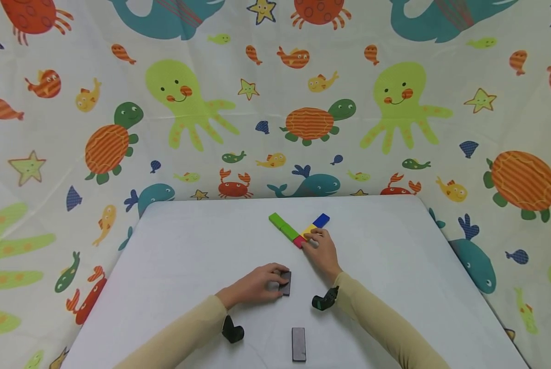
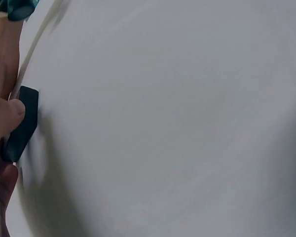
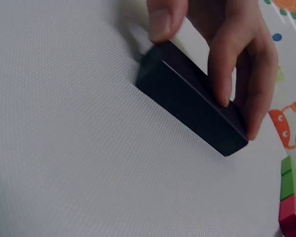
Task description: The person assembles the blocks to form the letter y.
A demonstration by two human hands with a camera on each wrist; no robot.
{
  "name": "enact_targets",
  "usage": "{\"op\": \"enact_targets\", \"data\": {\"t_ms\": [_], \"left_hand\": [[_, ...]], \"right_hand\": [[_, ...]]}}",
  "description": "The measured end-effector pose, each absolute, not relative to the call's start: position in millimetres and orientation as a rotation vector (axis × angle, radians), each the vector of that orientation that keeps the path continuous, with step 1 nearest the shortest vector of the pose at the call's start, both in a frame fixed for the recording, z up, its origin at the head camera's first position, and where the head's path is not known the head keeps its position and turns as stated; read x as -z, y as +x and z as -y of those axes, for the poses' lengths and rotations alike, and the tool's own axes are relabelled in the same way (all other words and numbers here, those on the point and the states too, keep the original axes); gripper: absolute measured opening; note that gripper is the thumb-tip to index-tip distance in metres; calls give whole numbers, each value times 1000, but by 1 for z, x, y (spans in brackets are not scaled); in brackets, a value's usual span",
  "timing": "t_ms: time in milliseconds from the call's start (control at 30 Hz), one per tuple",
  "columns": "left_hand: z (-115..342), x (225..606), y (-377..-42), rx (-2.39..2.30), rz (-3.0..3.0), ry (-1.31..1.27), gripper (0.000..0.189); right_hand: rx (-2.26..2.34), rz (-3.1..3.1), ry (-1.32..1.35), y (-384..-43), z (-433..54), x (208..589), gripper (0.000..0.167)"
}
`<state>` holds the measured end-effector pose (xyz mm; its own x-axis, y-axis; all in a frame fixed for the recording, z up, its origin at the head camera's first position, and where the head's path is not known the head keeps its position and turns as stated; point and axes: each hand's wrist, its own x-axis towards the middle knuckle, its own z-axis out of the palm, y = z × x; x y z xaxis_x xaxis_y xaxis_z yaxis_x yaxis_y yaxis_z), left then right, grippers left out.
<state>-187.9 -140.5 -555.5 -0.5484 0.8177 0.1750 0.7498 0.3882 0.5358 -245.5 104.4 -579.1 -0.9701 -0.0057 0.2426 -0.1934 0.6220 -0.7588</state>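
Note:
My left hand (image 1: 257, 283) holds a dark grey rectangular block (image 1: 285, 283) on or just above the white table, with thumb and fingers at its opposite ends. The same dark block (image 3: 192, 98) fills the middle of the right wrist view, and its edge shows at the left of the left wrist view. Farther back, my right hand (image 1: 322, 252) has its curled fingers at a yellow block (image 1: 309, 230), partly covering it. Its thumb is beside a red block (image 1: 299, 241). Green blocks (image 1: 283, 226) and a blue block (image 1: 321, 220) complete a V-shaped row.
A second grey block (image 1: 298, 344) lies near the front of the white table (image 1: 188, 246). Small dark cameras (image 1: 325, 299) are strapped at both wrists. A cloth printed with sea animals (image 1: 310, 123) hangs behind the table's back edge.

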Motion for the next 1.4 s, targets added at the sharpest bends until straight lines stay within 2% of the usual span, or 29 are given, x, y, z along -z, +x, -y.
{"op": "enact_targets", "data": {"t_ms": [300,567,1400], "left_hand": [[136,552,-215,-897,-2505,1236,29],[131,548,-226,-856,-2559,1124,30],[127,540,-259,-685,-2498,1195,31]], "right_hand": [[-1269,2688,126,-248,-105,580,31],[-1254,2691,127,-250,-105,579,31],[-1272,2657,158,-246,-104,575,30]]}}
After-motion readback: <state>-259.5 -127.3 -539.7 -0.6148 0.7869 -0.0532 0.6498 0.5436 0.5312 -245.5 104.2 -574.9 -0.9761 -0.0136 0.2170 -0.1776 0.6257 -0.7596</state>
